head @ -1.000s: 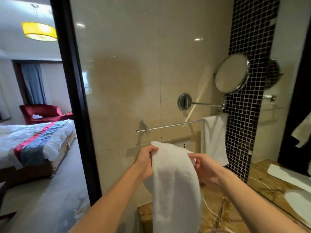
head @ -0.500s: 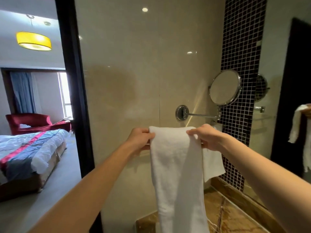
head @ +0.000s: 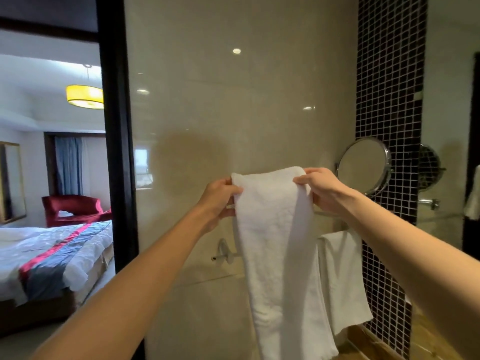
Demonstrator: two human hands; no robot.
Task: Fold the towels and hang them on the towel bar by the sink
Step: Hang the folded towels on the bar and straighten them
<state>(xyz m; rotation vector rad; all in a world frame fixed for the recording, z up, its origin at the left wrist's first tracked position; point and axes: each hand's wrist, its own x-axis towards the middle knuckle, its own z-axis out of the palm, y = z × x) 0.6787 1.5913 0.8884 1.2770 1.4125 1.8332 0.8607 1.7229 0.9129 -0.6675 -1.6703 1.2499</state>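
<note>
Folded towel [head: 272, 229] dangles in front of the bar [head: 225, 256], top edge above it. The left hand [head: 220, 197] pinches its 9 o'clock corner, the right hand [head: 320, 189] the 3 o'clock one. Looks soft, light, floppy, so those top corners seem the place to hold.

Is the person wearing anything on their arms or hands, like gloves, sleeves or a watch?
No. Both forearms are bare as far as the frame shows, with no sleeve in view. The left hand and right hand are ungloved, and no watch, bracelet or ring shows on either.
</note>
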